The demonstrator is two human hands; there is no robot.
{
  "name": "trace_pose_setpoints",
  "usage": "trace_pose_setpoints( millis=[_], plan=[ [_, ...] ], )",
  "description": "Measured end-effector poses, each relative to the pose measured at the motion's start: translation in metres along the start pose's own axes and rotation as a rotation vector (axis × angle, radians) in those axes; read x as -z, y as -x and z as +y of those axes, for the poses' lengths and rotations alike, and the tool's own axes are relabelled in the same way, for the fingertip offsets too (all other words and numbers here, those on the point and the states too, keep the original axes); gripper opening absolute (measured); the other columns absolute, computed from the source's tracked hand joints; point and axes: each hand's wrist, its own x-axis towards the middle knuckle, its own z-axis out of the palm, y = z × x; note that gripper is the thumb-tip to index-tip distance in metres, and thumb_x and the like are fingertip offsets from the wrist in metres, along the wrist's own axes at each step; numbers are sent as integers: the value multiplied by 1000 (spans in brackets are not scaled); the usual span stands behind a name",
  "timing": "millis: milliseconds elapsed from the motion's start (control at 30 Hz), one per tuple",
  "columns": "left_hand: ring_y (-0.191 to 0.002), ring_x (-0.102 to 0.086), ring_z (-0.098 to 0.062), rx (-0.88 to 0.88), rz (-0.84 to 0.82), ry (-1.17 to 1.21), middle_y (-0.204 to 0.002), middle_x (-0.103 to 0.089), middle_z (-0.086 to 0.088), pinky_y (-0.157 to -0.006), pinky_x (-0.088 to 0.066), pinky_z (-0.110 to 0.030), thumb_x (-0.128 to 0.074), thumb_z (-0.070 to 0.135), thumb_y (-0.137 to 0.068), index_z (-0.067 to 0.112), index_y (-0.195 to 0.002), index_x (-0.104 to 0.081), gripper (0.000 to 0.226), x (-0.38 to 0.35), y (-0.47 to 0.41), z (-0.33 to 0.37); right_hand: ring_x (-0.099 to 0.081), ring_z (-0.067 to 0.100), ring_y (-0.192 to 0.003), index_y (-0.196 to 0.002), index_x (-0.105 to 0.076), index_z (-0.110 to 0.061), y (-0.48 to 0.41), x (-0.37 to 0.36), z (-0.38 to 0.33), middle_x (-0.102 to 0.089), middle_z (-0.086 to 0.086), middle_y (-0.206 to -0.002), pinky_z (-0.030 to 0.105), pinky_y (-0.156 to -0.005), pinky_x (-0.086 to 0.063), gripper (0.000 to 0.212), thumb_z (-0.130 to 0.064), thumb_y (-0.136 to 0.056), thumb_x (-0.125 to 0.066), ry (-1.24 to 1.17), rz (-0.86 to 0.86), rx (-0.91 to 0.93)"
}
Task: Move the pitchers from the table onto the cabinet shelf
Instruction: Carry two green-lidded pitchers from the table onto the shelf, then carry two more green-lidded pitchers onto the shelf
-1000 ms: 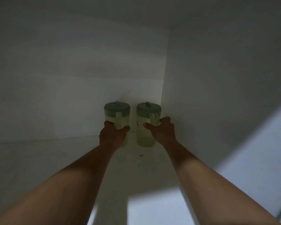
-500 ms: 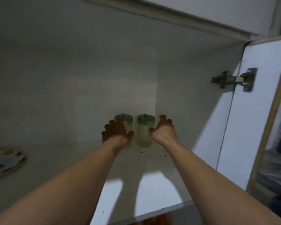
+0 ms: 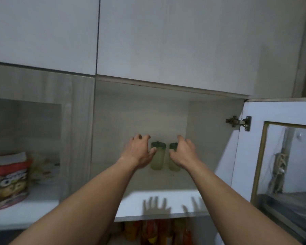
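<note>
Two pale green pitchers with dark green lids stand upright side by side at the back right of the white cabinet shelf point(image 3: 159, 197). The left pitcher point(image 3: 157, 159) and the right pitcher point(image 3: 173, 163) are a small gap apart. My left hand point(image 3: 138, 151) hovers in front of the left one, fingers spread, holding nothing. My right hand point(image 3: 184, 152) is in front of the right pitcher and partly covers it, fingers also apart and empty.
The cabinet door point(image 3: 279, 156) with a glass pane stands open on the right, hung on a metal hinge point(image 3: 240, 122). A neighbouring compartment at left holds a colourful printed container point(image 3: 8, 183). Packets point(image 3: 157, 230) show on the shelf below. Closed white doors point(image 3: 166, 38) are above.
Both hands let go of the pitchers and pulled back with fingers spread. The view backed out of the cabinet, so the door, upper cabinets and left compartment now show.
</note>
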Motion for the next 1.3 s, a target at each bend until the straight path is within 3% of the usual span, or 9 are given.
trace_pose_setpoints(
  millis=[200, 333, 567, 733, 900, 1033, 1300],
  plan=[
    [-124, -46, -35, 66, 97, -121, -136, -49, -13, -100, -41, -44, -45, 55, -92, 23, -138, -44, 56, 58, 77, -12, -35, 35, -141, -146, -38, -15, 63, 22, -35, -44, 18, -146, 51, -114, -33, 62, -36, -91, -55, 21, -14, 131],
    [-122, -48, -33, 133, 139, -217, -133, -52, -12, -100, -40, -44, -43, 55, -92, 23, -136, -47, 54, 89, 146, -21, -24, 33, -148, -156, -25, -18, 112, 28, -56, -33, 17, -157, 52, -117, -27, 72, -41, -93, -53, 5, -82, 238],
    [-140, -30, -34, 350, 136, -372, -149, -39, -13, -112, -26, -54, -36, 56, -94, 25, -143, -42, 58, 151, 275, -67, -12, 33, -153, -159, -15, -21, 204, 20, -119, -18, 20, -164, 55, -120, -20, 79, -52, -94, -50, -70, -210, 423],
    [-147, -20, -34, 515, 132, -400, -157, -28, -14, -116, -18, -59, -34, 55, -96, 26, -149, -32, 60, 196, 369, -98, -13, 33, -153, -159, -14, -23, 275, 7, -179, -16, 19, -164, 57, -120, -17, 81, -55, -94, -50, -142, -285, 543],
    [-148, -14, -35, 676, 140, -487, -158, -27, -14, -116, -17, -60, -32, 53, -97, 22, -149, -32, 60, 242, 463, -131, -28, 38, -145, -154, -27, -19, 360, -25, -253, -33, 20, -155, 55, -116, -28, 78, -51, -90, -56, -267, -382, 675],
    [-148, -13, -34, 802, 142, -513, -157, -27, -13, -115, -13, -59, -34, 51, -98, 22, -149, -31, 59, 271, 530, -158, -31, 39, -143, -154, -26, -16, 428, -50, -304, -34, 21, -153, 51, -115, -30, 77, -50, -91, -55, -336, -479, 748],
    [-129, -39, -29, 1021, 228, -473, -136, -47, -8, -103, -36, -48, -41, 43, -96, 19, -130, -48, 42, 309, 659, -215, -27, 34, -146, -155, -21, -17, 537, -95, -380, -29, 15, -157, 55, -114, -31, 71, -44, -97, -52, -404, -638, 857]
  ],
)
